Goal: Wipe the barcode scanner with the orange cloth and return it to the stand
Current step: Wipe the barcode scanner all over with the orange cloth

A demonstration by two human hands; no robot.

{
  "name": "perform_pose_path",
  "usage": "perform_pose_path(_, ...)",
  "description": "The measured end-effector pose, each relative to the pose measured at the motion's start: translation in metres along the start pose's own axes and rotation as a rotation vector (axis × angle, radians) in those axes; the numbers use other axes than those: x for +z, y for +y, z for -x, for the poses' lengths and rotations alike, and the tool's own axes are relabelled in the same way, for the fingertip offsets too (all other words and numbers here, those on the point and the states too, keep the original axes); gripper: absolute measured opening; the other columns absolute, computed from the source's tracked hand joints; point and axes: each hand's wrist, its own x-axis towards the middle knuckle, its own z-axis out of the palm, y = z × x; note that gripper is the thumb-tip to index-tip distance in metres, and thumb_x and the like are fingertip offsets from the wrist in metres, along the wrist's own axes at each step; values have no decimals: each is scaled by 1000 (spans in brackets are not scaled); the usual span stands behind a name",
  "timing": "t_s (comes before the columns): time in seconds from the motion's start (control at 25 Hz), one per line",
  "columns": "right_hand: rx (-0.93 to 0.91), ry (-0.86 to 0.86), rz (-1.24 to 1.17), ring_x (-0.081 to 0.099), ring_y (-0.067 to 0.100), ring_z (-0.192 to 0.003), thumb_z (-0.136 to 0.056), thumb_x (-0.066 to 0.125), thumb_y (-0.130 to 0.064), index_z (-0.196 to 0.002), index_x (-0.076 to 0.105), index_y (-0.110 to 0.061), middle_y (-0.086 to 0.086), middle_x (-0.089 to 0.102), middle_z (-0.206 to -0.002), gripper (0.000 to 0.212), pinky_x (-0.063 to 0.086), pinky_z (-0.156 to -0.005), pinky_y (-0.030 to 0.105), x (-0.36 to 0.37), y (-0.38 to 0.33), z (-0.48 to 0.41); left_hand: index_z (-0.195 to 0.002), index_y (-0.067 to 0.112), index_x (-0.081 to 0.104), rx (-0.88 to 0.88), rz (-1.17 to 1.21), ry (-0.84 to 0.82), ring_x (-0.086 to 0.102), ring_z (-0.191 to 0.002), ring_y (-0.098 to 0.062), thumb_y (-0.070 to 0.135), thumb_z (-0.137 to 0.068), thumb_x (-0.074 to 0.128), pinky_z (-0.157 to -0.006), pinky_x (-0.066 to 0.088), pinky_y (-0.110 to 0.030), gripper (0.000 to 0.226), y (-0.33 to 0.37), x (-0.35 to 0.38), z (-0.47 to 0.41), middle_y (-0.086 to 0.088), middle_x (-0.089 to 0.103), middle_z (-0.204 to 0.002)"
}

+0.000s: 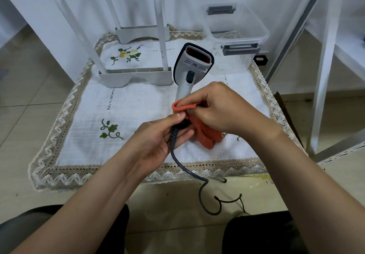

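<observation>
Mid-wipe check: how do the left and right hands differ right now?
The left hand grips the barcode scanner at its lower end, where the cable leaves; the right hand pinches the orange cloth round the handle. The left hand shows its palm side; the right hand shows its back. Both hold the scanner above the tablecloth.

The lower handle of the white-and-grey handheld barcode scanner [182, 70] is hidden by the orange knitted cloth [205, 133] and both hands. The right hand [221, 107] has its fingertips buried in the cloth's fold. The left hand [158, 135] covers the joint where the dark grey cable [175, 155] meets the handle. The print on the scanner's small white label [195, 64] is too small to read. The uprights of the tall white plastic frame [162, 16] are cut off by the top edge.
</observation>
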Motion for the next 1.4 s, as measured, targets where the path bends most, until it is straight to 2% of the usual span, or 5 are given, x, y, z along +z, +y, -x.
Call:
perform_pose_path(0.28,-13,158,-4,64,-20,-75,-89,68,-3,-103,82,-25,-39,67,-89,29,50,-68,7,7,3,-2,-106,-5,71,-16,11,-11,80,-87,-24,15,-71,73,-69,64,-26,40,3,1,1,-20,78,-105)
perform_pose_path(0.44,18,100,-50,66,-16,-69,-90,65,-1,-100,82,-23,-39,68,-75,29,44,-66,5,8,3,-2,-102,-5,71,-15,14,-20,80,-87,-24,12,-80,71,-69,64,-27,28,5,0,1,-19,79,-100)
perform_pose_path(0.76,-64,655,-77,73,12,-79,-89,66,2,-105,81,-18,-2,78,-85,30,59,-76,30,-6,21,-5,-114,-9,67,-139,26,-77,71,-61,-10,25,-91,64,-59,61,-20,42,11,0,4,-11,74,-87)
perform_pose_path(0.92,-55,632,11,74,10,-88,-88,69,-4,-107,81,-22,-3,80,-94,28,58,-81,27,-4,24,-5,-135,-9,58,-194,-37,-129,63,-51,-6,29,-78,69,-55,60,-18,70,8,4,7,-7,72,-81)
perform_pose_path(1.4,42,529,-125,69,-9,-97,-90,71,-7,-105,81,-22,-12,78,-102,23,52,-86,10,-5,27,-5,-140,-10,53,-178,-76,-150,58,-48,-6,31,-79,69,-54,60,-20,75,3,6,11,-8,69,-80)
